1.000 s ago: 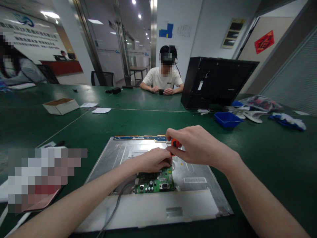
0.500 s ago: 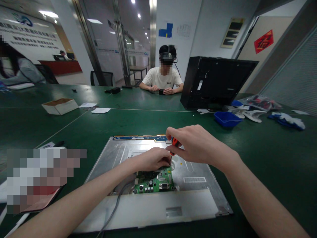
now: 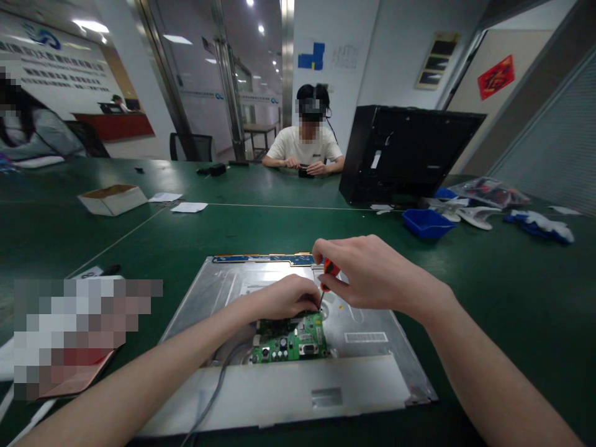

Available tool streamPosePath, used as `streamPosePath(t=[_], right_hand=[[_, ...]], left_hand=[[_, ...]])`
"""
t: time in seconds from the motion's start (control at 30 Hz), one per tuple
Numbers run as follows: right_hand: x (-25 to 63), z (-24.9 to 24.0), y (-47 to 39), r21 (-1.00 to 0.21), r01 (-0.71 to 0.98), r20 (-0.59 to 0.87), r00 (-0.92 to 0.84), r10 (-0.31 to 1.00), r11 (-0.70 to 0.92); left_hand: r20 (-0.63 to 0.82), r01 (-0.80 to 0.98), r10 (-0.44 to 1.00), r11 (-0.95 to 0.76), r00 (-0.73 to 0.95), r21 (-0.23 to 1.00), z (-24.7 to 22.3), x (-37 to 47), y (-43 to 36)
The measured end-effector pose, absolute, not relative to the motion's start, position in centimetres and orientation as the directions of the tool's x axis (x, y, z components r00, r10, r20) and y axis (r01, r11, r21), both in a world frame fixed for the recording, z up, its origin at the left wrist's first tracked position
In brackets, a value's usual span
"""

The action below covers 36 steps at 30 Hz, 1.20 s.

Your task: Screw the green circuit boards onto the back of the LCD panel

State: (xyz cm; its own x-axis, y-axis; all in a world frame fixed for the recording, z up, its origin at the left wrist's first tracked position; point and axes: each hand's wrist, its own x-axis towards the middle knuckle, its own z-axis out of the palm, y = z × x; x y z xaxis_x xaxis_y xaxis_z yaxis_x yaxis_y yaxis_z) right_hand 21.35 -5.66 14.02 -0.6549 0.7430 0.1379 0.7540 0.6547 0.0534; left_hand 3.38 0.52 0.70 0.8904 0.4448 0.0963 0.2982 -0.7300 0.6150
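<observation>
My right hand (image 3: 358,270) is closed round the red and black handle of a screwdriver (image 3: 331,268). Its thin shaft points down to the upper right corner of a green circuit board (image 3: 291,338). Close by the shaft's tip, my left hand (image 3: 298,297) has its fingers curled together over the board's top edge; what they hold, if anything, is hidden. The board lies on the metal back of a display panel (image 3: 372,366), which rests flat on the table. A grey cable (image 3: 218,388) runs from beside the board toward me, and a blue circuit strip (image 3: 261,259) lines the panel's far edge.
On the green table (image 3: 261,226) stand a black monitor casing (image 3: 410,152), a blue tray (image 3: 427,223) and an open box (image 3: 113,200). Gloves (image 3: 540,226) lie at the right. A person (image 3: 305,146) sits opposite, handling a small black object; another sits far left.
My right hand and the screwdriver have shifted very slightly, with the tip staying at the board's corner. My left hand keeps its place. The person opposite has moved their head a little.
</observation>
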Motion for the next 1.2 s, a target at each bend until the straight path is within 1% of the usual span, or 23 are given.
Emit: streamPosePath(t=[0.17,0.23,0.4,0.7,1.07,1.2], right_hand=[[21.31,13.66,-5.39,0.107,0.761,0.163,-0.648,0.744,0.64],[21.35,13.71,-5.48,0.094,0.76,0.161,-0.649,0.744,0.643],[21.35,14.1,-5.86,0.013,0.734,0.142,-0.673,0.726,0.679],[21.28,13.74,-5.48,0.086,0.753,0.16,-0.656,0.737,0.652],[21.28,13.74,-5.44,0.098,0.752,0.153,-0.659,0.736,0.652],[21.26,14.01,-5.83,0.053,0.737,0.151,-0.673,0.724,0.674]], left_hand=[[0.105,0.292,0.445,-0.73,0.89,0.618,0.64,3.32,0.48],[0.113,0.292,0.449,-0.733,0.887,0.615,0.51,3.29,0.49],[0.123,0.287,0.45,-0.733,0.884,0.617,0.25,3.26,0.56],[0.116,0.292,0.45,-0.733,0.885,0.614,0.38,3.3,0.52],[0.112,0.296,0.454,-0.729,0.884,0.617,0.55,3.26,0.46],[0.126,0.281,0.448,-0.731,0.885,0.622,0.4,3.19,0.5]])
